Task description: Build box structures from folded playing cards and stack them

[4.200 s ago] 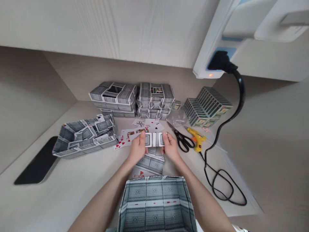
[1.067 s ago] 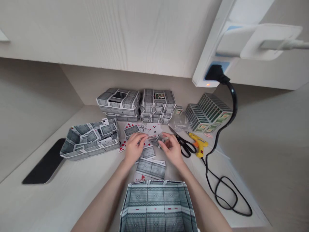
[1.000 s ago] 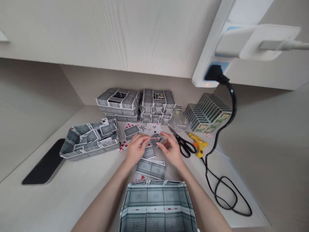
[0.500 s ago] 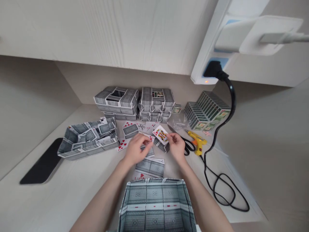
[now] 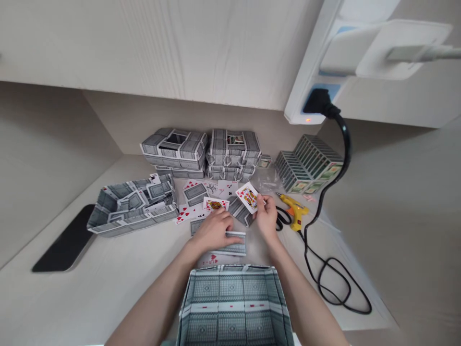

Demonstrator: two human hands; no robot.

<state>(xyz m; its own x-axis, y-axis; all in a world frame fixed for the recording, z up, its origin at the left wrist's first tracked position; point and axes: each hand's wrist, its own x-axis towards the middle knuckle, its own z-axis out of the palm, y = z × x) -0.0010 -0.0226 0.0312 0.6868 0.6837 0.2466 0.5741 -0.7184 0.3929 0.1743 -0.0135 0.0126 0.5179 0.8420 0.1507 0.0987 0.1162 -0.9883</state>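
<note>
White rectangular paper court card (image 5: 247, 197) sits pinched by its right edge in the right hand (image 5: 267, 217), above the pale desk (image 5: 133, 269), probably so its face shows; the left hand (image 5: 214, 230), thumb and fingers apart, lies across grey-patterned cards (image 5: 235, 249), perhaps steadying them.

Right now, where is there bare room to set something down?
The desk's front left, between black slab and left forearm; a smaller patch, between right forearm and black cable. Crowded: the middle, with cards and glue gun.
</note>
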